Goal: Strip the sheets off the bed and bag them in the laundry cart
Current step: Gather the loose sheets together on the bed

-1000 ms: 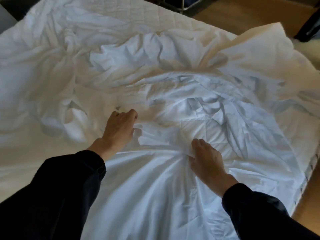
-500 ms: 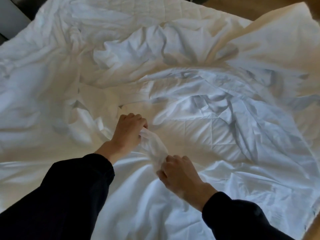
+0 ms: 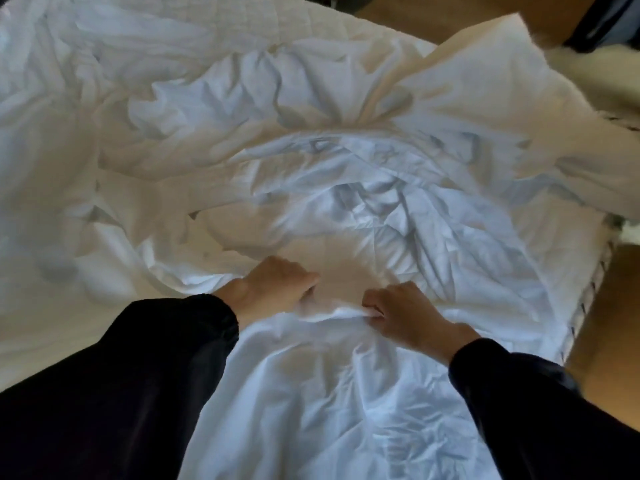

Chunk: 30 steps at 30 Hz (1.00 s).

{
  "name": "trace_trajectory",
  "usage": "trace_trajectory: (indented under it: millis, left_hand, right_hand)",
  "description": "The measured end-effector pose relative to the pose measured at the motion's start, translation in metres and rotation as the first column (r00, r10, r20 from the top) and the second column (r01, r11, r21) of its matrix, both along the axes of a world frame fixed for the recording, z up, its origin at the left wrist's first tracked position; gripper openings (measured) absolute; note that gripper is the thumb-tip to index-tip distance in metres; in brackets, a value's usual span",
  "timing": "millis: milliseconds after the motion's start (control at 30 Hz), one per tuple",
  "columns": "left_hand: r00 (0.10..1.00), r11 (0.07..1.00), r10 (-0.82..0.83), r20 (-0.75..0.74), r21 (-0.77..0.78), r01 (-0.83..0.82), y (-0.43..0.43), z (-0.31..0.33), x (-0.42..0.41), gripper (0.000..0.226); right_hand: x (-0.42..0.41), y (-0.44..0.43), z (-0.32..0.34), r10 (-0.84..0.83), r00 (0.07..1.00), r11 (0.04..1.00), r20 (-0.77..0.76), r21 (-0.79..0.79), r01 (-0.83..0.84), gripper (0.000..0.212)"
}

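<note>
Two hands are gripping the white sheet [image 3: 346, 403] on the near part of the bed [image 3: 588, 292], closer to its right edge than its left. The sheet is lying crumpled over most of the mattress, and no single long axis is showing. Its one clear line is the short raised fold between your hands, which is running left to right across the bed. From that fold, creases are fanning back toward you, while the far right corner of the sheet is lying turned up over the bed's far right corner. At the far edge the quilted pad [image 3: 156, 19] is lying bare. You are reaching both forearms forward in black sleeves [image 3: 138, 375], wrists low and knuckles up. Your left hand [image 3: 277, 285] is making a fist, fingers curled down into the cloth at the fold's left end, with the fingertips hidden. Your right hand [image 3: 405, 317] is sitting just beside it, apart from it, fingers bent and pinching the fold's right end against the thumb. Brown floor [image 3: 609, 358] is showing past the right edge.
</note>
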<state>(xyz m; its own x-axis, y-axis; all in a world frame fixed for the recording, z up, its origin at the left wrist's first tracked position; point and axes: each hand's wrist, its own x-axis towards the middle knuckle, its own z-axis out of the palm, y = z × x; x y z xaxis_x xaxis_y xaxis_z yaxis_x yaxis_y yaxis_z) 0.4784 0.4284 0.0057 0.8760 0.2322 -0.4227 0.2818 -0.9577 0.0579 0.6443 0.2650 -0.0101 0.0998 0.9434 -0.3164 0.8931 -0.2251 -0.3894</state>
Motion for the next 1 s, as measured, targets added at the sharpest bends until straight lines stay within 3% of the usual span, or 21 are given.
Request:
trace_trajectory:
  millis: [67,133,200,233,400,533,667,800,1000]
  left_hand:
    - [0.960,0.980,0.162,0.227,0.081,-0.184,0.022,0.005,0.005,0.009]
    - [0.827,0.893,0.414,0.382,0.004,-0.449,0.053,0.017,0.008,0.010]
    - [0.714,0.817,0.526,0.463,-0.043,-0.574,0.074,0.024,0.007,0.023]
    - [0.698,0.809,0.525,0.487,-0.030,-0.588,0.079,0.024,0.007,0.025]
    - [0.835,0.890,0.419,0.357,0.020,-0.455,0.069,0.008,0.008,0.034]
    - [0.900,0.929,0.323,0.291,0.082,-0.360,0.070,0.001,0.009,0.035]
    - [0.895,0.936,0.321,0.309,0.041,-0.350,0.076,0.001,0.005,0.036]
    - [0.932,0.968,0.244,0.269,-0.013,-0.249,0.069,-0.005,0.003,0.036]
    - [0.968,0.982,0.143,0.207,0.091,-0.165,0.076,-0.011,-0.007,0.028]
  right_hand:
    - [0.013,-0.001,0.001,-0.179,0.971,0.983,-0.162,0.018,0.184,0.016]
    - [0.027,-0.002,0.000,-0.334,0.898,0.936,-0.286,0.009,0.351,0.018]
    - [0.038,-0.012,-0.002,-0.353,0.897,0.934,-0.265,-0.050,0.353,0.026]
    - [0.041,-0.019,-0.004,-0.316,0.925,0.949,-0.212,-0.061,0.310,0.030]
    - [0.034,-0.049,-0.004,-0.173,0.983,0.981,0.061,-0.080,0.178,0.026]
    - [0.042,-0.064,0.006,-0.355,0.900,0.923,0.252,-0.056,0.380,0.026]
    - [0.053,-0.083,0.010,-0.374,0.841,0.850,0.391,-0.217,0.479,0.026]
    - [0.036,-0.062,0.013,-0.438,0.799,0.796,0.412,-0.235,0.558,0.022]
    - [0.000,0.013,0.016,-0.366,0.892,0.917,0.265,-0.060,0.394,0.049]
